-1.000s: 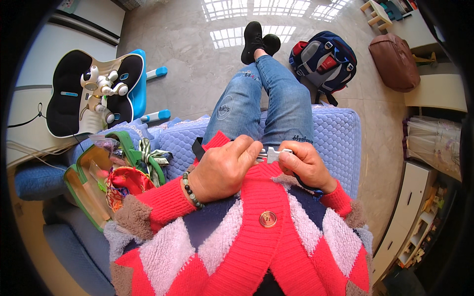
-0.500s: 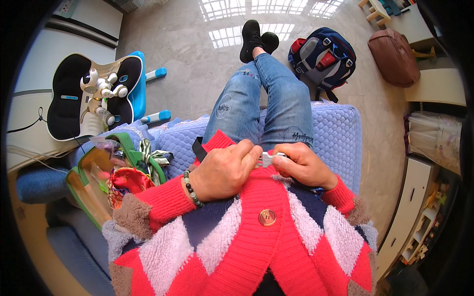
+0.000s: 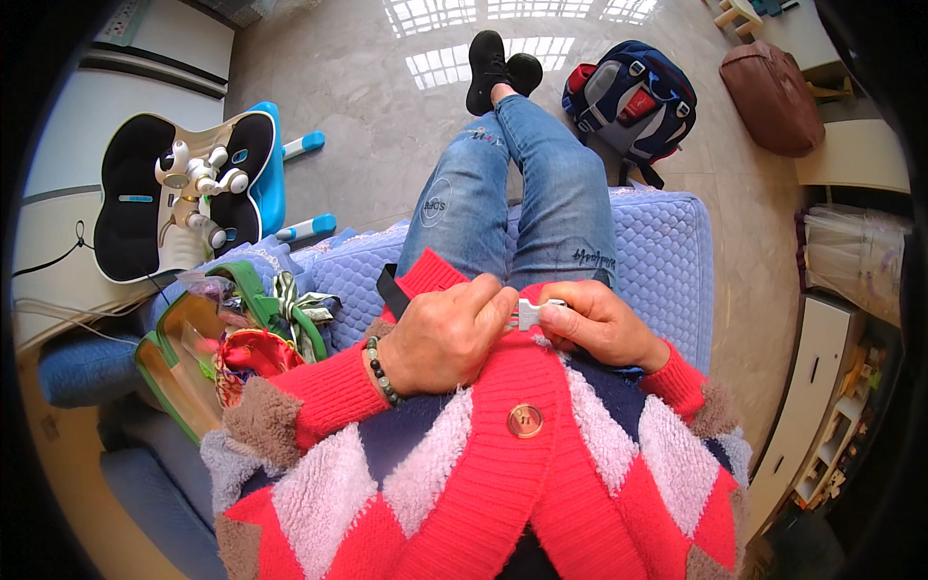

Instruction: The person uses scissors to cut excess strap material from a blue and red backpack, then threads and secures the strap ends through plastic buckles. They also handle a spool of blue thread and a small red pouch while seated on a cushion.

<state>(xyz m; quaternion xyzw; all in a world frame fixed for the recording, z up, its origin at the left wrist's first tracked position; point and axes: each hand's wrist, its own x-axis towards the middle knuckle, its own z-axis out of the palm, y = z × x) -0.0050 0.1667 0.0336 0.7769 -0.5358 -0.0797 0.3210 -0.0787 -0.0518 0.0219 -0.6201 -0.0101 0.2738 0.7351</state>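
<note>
Over my lap, at the lower edge of the cardigan, both my hands work at a small grey side-release buckle (image 3: 528,314). My right hand (image 3: 604,324) pinches it between thumb and curled fingers. On its other side, my left hand (image 3: 449,333) is closed right by the buckle's end, and its fingertips hide what they grip there. A black strap (image 3: 391,287) sticks out beyond the back of my left hand. The red knitted cardigan (image 3: 483,483) has a large brown button (image 3: 525,420) below the hands. A beaded bracelet (image 3: 380,372) circles my left wrist.
I sit on a blue quilted cover (image 3: 662,261), legs crossed in jeans (image 3: 561,193). A green-trimmed bag (image 3: 184,358) with a red pouch (image 3: 256,358) lies at my left. Beyond are a black seat (image 3: 140,184) with a white toy robot (image 3: 198,179), a backpack (image 3: 633,106) and a brown bag (image 3: 770,100).
My hands have drawn very slightly apart, and a little more of the grey buckle shows between them. Both hands keep their closed grip.
</note>
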